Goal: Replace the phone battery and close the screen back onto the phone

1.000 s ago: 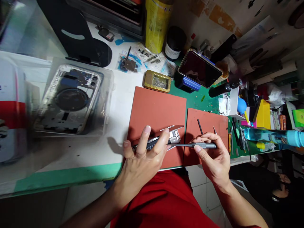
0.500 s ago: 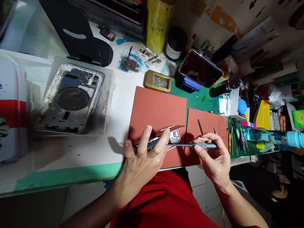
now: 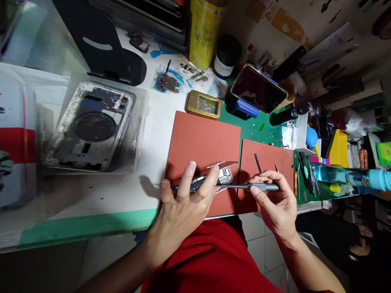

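An opened phone (image 3: pixel 225 177) rests on a reddish-brown mat (image 3: pixel 207 134), its screen part tilted up from the body so inner parts show. My left hand (image 3: pixel 186 203) lies across the phone and grips it with spread fingers, hiding much of it. Between the thumb and fingers of my right hand (image 3: pixel 276 203) is a slim grey screwdriver (image 3: pixel 264 186). Its shaft points left, and the tip is at the phone's near right end beside my left fingers. Whether the tip touches a screw is too small to tell.
A second mat (image 3: pixel 271 152) carries a thin black tool (image 3: pixel 258 162). Beyond stand a gold tin (image 3: pixel 204 104) of small parts and a phone on a blue stand (image 3: pixel 259 88). Left is a plastic box (image 3: pixel 139 134) holding a phone housing (image 3: pixel 88 126); right, a blue bottle (image 3: pixel 345 176).
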`<control>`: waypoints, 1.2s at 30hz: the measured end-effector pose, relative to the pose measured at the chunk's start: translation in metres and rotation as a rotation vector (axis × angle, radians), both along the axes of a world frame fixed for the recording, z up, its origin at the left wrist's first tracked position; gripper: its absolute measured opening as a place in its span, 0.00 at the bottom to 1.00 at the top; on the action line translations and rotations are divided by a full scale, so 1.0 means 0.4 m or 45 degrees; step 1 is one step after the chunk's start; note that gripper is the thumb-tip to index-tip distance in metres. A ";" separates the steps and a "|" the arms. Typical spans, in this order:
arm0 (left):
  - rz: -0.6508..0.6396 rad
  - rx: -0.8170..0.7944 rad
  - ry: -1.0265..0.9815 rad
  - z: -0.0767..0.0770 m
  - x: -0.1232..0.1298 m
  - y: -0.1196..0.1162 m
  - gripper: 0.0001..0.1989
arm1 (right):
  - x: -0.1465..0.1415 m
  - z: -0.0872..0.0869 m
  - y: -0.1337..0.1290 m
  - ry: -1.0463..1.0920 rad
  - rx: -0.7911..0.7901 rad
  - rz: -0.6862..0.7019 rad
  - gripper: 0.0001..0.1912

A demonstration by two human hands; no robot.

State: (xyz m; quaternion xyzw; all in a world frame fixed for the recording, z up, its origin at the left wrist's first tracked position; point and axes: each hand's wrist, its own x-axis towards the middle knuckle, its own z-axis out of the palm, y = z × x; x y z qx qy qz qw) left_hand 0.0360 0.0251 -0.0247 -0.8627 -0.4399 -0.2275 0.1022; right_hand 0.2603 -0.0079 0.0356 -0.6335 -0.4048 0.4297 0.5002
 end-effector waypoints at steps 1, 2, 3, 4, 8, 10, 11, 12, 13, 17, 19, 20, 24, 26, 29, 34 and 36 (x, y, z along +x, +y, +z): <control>0.003 0.001 0.001 -0.001 0.000 0.000 0.25 | 0.000 0.000 0.000 0.003 0.001 -0.001 0.15; 0.006 -0.002 0.001 -0.002 0.000 0.000 0.24 | 0.001 -0.001 0.000 0.006 0.002 -0.003 0.15; 0.008 -0.006 -0.001 -0.003 -0.001 -0.001 0.24 | 0.001 -0.001 -0.001 0.007 0.002 -0.003 0.15; 0.009 -0.014 -0.001 -0.003 -0.001 -0.001 0.23 | 0.002 -0.001 -0.001 0.007 0.003 -0.003 0.15; 0.010 -0.018 -0.009 -0.006 0.000 -0.002 0.22 | 0.004 -0.002 -0.003 0.014 0.007 0.008 0.15; 0.006 -0.019 -0.014 -0.006 0.001 -0.002 0.21 | 0.004 -0.004 -0.003 0.020 0.013 0.015 0.16; 0.004 -0.020 -0.015 -0.006 0.001 -0.002 0.21 | 0.004 -0.004 -0.003 0.020 0.017 0.016 0.16; 0.003 -0.021 -0.013 -0.006 0.001 -0.002 0.21 | 0.004 -0.004 -0.003 0.018 0.023 0.015 0.16; 0.005 -0.021 -0.010 -0.005 0.001 -0.002 0.21 | 0.003 -0.003 -0.003 0.014 0.028 0.013 0.16; 0.017 -0.014 -0.008 -0.004 0.001 -0.002 0.21 | 0.006 0.007 0.002 -0.065 0.063 0.009 0.15; 0.018 -0.006 -0.004 -0.003 0.001 -0.001 0.21 | 0.012 0.014 0.006 -0.196 0.095 -0.013 0.14; 0.020 -0.001 -0.003 -0.004 0.001 0.001 0.21 | 0.016 0.016 0.009 -0.298 0.119 -0.028 0.14; 0.011 0.014 -0.009 -0.006 0.000 0.005 0.21 | 0.023 0.020 0.021 -0.836 0.287 -0.004 0.18; 0.007 0.019 -0.004 -0.007 -0.001 0.004 0.22 | 0.018 0.022 0.029 -1.014 0.351 0.054 0.18; 0.008 0.014 0.003 -0.007 -0.002 0.002 0.23 | 0.005 0.025 0.039 -1.121 0.377 0.108 0.16; 0.008 0.010 0.003 -0.006 -0.002 0.002 0.23 | -0.003 0.026 0.046 -1.164 0.365 0.123 0.14; 0.011 0.010 0.007 -0.006 -0.001 0.003 0.23 | -0.002 0.024 0.047 -1.150 0.356 0.126 0.14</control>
